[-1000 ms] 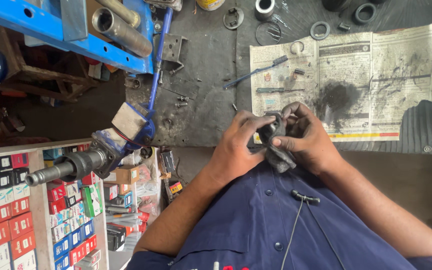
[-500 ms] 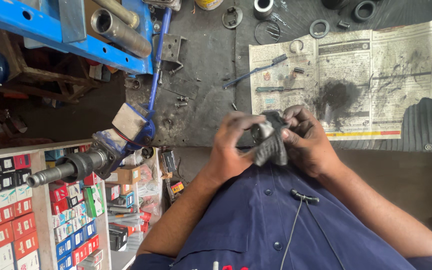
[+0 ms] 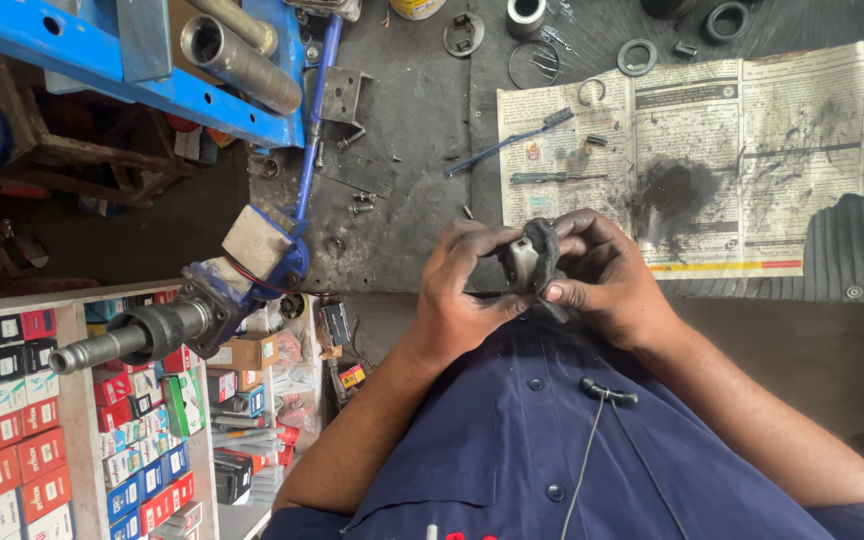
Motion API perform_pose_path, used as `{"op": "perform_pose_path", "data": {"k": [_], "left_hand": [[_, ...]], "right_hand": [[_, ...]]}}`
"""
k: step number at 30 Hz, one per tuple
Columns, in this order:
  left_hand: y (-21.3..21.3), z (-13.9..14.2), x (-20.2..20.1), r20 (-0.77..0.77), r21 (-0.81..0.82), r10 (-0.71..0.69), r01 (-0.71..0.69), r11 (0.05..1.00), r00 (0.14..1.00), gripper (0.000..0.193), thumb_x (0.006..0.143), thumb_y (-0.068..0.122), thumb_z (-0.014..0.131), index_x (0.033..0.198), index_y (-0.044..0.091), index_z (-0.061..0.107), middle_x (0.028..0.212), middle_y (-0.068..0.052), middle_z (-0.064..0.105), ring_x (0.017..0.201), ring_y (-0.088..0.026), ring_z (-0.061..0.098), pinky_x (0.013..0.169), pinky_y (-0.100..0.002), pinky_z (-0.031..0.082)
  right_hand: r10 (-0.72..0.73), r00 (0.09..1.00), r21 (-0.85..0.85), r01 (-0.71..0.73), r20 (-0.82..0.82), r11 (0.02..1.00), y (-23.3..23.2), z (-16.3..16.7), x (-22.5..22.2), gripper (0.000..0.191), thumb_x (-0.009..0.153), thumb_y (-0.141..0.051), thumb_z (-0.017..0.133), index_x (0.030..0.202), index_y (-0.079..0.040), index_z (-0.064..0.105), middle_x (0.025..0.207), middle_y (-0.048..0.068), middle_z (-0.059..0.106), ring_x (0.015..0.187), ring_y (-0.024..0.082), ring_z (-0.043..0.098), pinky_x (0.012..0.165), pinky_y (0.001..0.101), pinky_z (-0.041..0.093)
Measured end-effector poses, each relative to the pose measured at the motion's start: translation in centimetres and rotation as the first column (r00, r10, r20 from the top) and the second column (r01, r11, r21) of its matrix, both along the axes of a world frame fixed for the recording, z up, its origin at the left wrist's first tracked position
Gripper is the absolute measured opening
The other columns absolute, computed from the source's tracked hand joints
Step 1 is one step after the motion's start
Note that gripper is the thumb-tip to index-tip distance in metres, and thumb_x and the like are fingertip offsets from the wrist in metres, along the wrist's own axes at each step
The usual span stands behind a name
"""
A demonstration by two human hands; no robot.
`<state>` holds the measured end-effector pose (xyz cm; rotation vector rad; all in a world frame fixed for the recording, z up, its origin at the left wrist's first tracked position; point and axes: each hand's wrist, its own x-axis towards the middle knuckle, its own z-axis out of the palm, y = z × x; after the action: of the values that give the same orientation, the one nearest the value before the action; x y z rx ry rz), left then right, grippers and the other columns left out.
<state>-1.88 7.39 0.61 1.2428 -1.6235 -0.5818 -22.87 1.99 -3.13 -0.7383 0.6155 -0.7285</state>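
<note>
In the head view, both hands are holding one small dark part (image 3: 530, 255) up in front of the person's blue shirt (image 3: 552, 440), just past the near edge of the bench (image 3: 422, 200). The left hand (image 3: 457, 290) is curling around the part's left side, fingers bent and closed on it. The right hand (image 3: 607, 275) is gripping the other side, its thumb pressing low on the part. A moment ago the part was looking all dark and lumpy between the fingers; now it is turned, and a pale shiny face is showing in the middle of a dark ring. So the hands seem to be turning it round to look at or work on that side. The hands are staying in about the same spot. Behind them, a greasy newspaper (image 3: 752, 140) is lying along the bench's far right side, with a blue brush (image 3: 512, 143) at its left edge.
</note>
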Motion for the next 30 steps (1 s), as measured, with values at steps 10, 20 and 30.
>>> {"op": "perform_pose_path", "data": {"k": [10,20,30], "left_hand": [[-0.6,0.9,0.9,0.153,0.141,-0.139,0.118,0.983,0.978,0.075,0.068,0.015,0.096,0.131,0.008,0.057,0.129,-0.013,0.060,0.119,-0.031,0.066,0.100,-0.039,0.057],[0.2,-2.5,1.2,-0.289,0.219,-0.199,0.267,0.938,0.936,0.063,0.084,0.007,0.087,0.141,0.010,0.058,0.135,-0.012,0.065,0.123,-0.026,0.068,0.106,-0.036,0.059],[1.1,-5.0,3.1,-0.951,0.089,-0.113,0.606,0.791,0.287,0.065,0.088,0.020,0.088,0.145,0.009,0.058,0.138,-0.019,0.068,0.115,-0.027,0.074,0.094,-0.050,0.066]], "right_hand": [[-0.038,0.972,-0.093,0.017,-0.234,0.995,0.1,-0.5,0.1,0.033,0.085,-0.008,0.084,0.098,-0.007,0.054,0.090,0.006,0.067,0.079,0.013,0.063,0.069,0.0303,0.054],[-0.079,0.997,0.020,0.079,-0.009,0.997,0.0,-2.2,-0.3,0.038,0.080,-0.017,0.087,0.103,-0.008,0.058,0.096,0.004,0.068,0.085,0.013,0.066,0.074,0.0299,0.055],[-0.344,0.914,0.452,0.219,0.216,0.865,-1.0,1.2,-0.7,0.040,0.099,-0.031,0.056,0.132,-0.010,0.060,0.118,0.011,0.071,0.110,0.028,0.068,0.101,0.0487,0.054]]}}
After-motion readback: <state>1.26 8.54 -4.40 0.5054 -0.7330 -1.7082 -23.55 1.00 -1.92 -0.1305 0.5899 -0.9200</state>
